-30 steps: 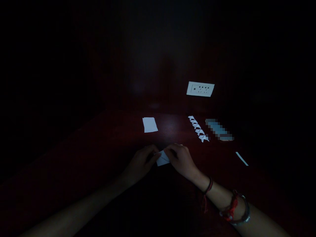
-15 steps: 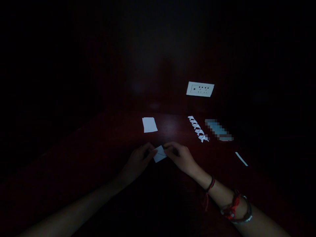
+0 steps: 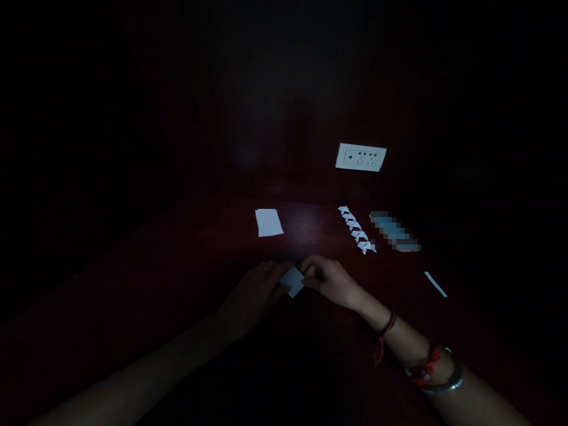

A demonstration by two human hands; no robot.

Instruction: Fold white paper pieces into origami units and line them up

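Note:
A small piece of white paper (image 3: pixel 293 282) is held between my two hands, low over the dark red table (image 3: pixel 186 248). My left hand (image 3: pixel 255 290) grips its left side, with the thumb below and the fingers along the upper edge. On the right corner, the thumb and index finger of my right hand (image 3: pixel 331 281) pinch the same paper. Beyond my hands lies a small stack of white paper sheets (image 3: pixel 268 223). Farther right, several folded white paper pieces (image 3: pixel 355 229) rest in a slanting row.
A blurred-out phone-like flat object (image 3: pixel 393 229) lies right of the folded row. A narrow white paper strip (image 3: pixel 435 284) is nearer the right side. On the back wall sits a white power socket panel (image 3: pixel 361 157). The surroundings are very dark.
The paper has turned and shifted slightly right, and the line across it no longer shows. My left fingers have moved over its upper edge; my right hand has shifted slightly right.

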